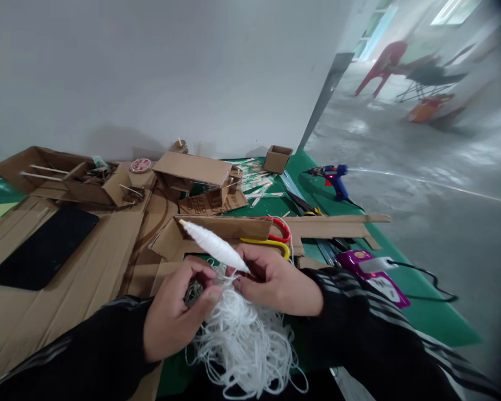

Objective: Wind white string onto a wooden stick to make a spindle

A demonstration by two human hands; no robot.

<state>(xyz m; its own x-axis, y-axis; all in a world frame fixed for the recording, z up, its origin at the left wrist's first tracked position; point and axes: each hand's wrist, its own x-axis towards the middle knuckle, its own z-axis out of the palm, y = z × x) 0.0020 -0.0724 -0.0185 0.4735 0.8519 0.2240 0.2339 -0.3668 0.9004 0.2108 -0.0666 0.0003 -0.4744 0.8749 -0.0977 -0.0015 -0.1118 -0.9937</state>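
A tangled heap of white string (250, 340) lies at the table's near edge, right below both hands. My left hand (181, 303) pinches strands at the top of the heap between thumb and fingers. My right hand (271, 278) is closed at the lower end of a stick wound with white string (217, 245); the wound part is thick in the middle and tapers to both ends. Its bare wooden tip points up and to the left. Strands also run to my right thumb and fingertips. The exact grip inside my right palm is hidden.
Behind the hands stand an open cardboard box (225, 227), red-and-yellow scissor handles (281, 229) and a cardboard structure (194, 167). A blue glue gun (333, 177) and a purple power strip (371, 275) sit at right. A black tablet (44, 245) lies on cardboard at left.
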